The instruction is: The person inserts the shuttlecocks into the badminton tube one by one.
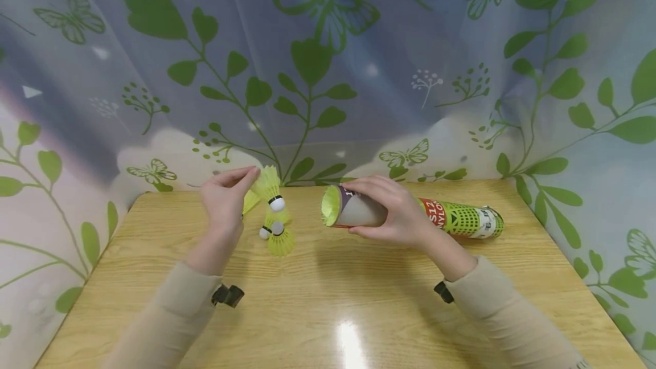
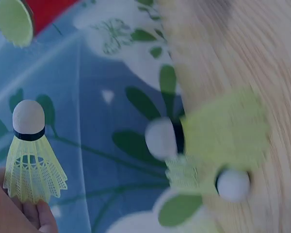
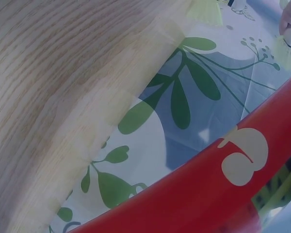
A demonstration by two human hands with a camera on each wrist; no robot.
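My left hand (image 1: 224, 201) pinches the skirt rim of a yellow shuttlecock (image 1: 269, 185), whose white cork points down in the head view. The left wrist view shows this shuttlecock (image 2: 33, 150) with fingertips at its skirt edge. My right hand (image 1: 394, 209) grips a shuttlecock tube (image 1: 461, 219) from above, fingers and thumb around its grey part. The tube lies sideways, its open end facing left; a pale yellow-green rim or skirt (image 1: 330, 205) shows there. In the right wrist view the tube (image 3: 194, 189) appears red with a white logo.
Yellow shuttlecocks (image 1: 281, 242) lie close together on the wooden table (image 1: 307, 306), just below the held one. Part of another yellow skirt (image 1: 250, 202) shows behind my left hand. A leaf-patterned curtain (image 1: 328, 124) stands along the table's back and sides.
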